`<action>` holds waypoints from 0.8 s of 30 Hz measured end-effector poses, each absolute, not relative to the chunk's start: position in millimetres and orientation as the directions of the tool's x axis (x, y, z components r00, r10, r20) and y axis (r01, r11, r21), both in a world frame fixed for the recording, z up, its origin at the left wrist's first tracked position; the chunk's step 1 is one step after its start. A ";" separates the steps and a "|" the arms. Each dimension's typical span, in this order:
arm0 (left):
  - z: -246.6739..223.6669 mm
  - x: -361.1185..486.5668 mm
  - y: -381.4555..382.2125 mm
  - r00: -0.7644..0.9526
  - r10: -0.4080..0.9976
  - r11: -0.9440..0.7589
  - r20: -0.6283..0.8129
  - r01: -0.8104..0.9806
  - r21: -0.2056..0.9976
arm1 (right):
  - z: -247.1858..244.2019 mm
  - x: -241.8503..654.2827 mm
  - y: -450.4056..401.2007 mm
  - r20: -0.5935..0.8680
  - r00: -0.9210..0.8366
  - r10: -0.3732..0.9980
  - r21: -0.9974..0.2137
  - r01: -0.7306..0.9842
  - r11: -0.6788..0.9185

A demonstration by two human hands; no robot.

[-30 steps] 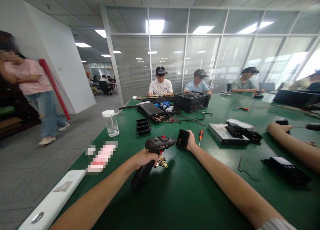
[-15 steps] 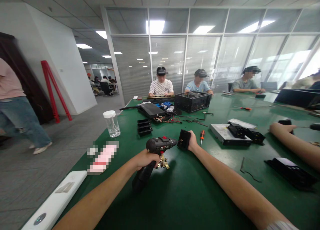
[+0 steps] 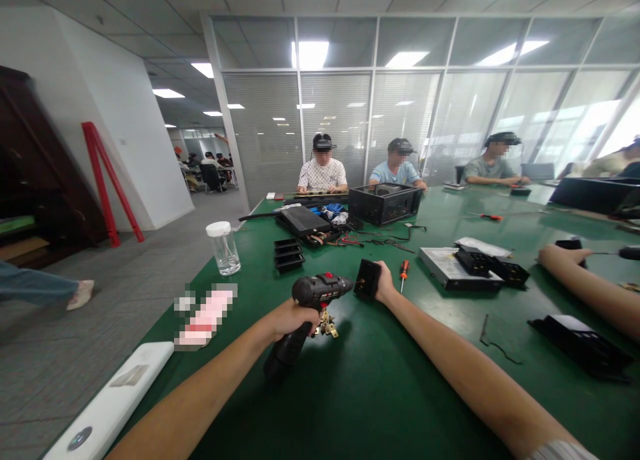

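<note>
My left hand (image 3: 295, 319) is wrapped round the grip of a black cordless drill (image 3: 320, 290), its nose pointing right. In my right hand (image 3: 384, 283) is a small black box-shaped part (image 3: 367, 279), held upright with its face toward the drill. The drill's tip reaches that face; whether it touches a screw is too small to tell. Below the drill, a heap of brass-coloured metal pieces (image 3: 327, 325) lies on the green table (image 3: 360, 393). A screwdriver (image 3: 404, 273) with an orange and black handle rests just right of my right hand.
Black trays (image 3: 289, 255) and a clear jar (image 3: 224, 249) stand at the left. Farther back are a black metal case (image 3: 385, 203) and loose cables. On the right lie a silver drive (image 3: 450, 270), black parts (image 3: 583, 347) and a co-worker's arm (image 3: 590, 287). Other people sit across the table.
My hands, the drill and the black part stay almost in place. At the far left, a person walking has moved mostly out of view.
</note>
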State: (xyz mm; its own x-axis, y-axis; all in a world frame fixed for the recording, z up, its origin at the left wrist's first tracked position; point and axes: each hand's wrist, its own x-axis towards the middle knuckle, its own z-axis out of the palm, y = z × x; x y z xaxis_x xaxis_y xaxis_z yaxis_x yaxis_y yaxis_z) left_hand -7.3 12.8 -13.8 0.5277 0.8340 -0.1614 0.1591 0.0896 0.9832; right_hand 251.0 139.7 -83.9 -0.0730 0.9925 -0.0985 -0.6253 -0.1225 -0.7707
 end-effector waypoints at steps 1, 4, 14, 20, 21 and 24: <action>-14.5 -7.3 13.0 0.527 0.835 0.091 -0.160 0.154 0.984 | -83.8 251.0 139.9 -0.123 -0.066 0.990 -0.764 -0.631 -0.137; -15.8 -7.3 13.7 0.528 0.835 0.094 -0.156 0.142 0.985 | -83.3 251.2 140.4 -0.164 -0.049 0.985 -0.754 -0.638 -0.157; -17.7 -8.4 15.0 0.521 0.841 0.079 -0.143 0.143 0.987 | -83.9 252.1 141.6 -0.144 -0.071 0.987 -0.751 -0.641 -0.156; -15.2 -8.2 14.2 0.533 0.833 0.070 -0.147 0.162 0.984 | -82.9 252.1 140.3 -0.153 -0.084 0.985 -0.752 -0.637 -0.171; -14.9 -8.1 14.0 0.537 0.831 0.068 -0.145 0.160 0.985 | -82.7 252.0 139.9 -0.154 -0.086 0.984 -0.752 -0.636 -0.173; -14.8 -8.0 13.8 0.545 0.827 0.070 -0.142 0.150 0.986 | -82.1 251.6 138.7 -0.151 -0.085 0.985 -0.751 -0.638 -0.170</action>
